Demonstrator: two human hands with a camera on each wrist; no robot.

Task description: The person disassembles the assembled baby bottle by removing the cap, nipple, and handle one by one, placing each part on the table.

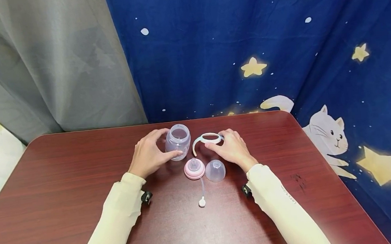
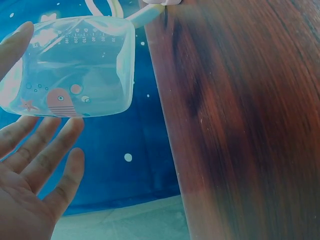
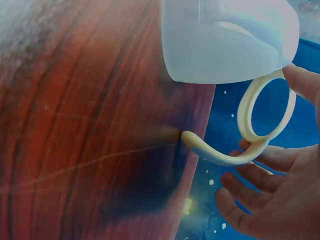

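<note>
A clear baby bottle [image 1: 178, 143] stands upright and uncapped near the table's far edge. My left hand [image 1: 150, 154] holds it from the side, thumb in front and fingers behind; the left wrist view shows printed scale marks and a pink sea-animal picture on the bottle [image 2: 75, 70]. To its right, my right hand [image 1: 232, 146] grips a pale two-handled bottle ring [image 1: 210, 138] by its right side. One curved handle [image 3: 220, 155] shows in the right wrist view, with the thumb on the ring's rim and fingers around the other side.
Nearer me lie a pink collar with a nipple [image 1: 194, 169], a thin straw ending in a white weight [image 1: 202, 202], and a translucent dome cap [image 1: 215, 170]. All are on the brown table [image 1: 178, 235]. A blue star-patterned curtain [image 1: 203, 57] hangs behind the table.
</note>
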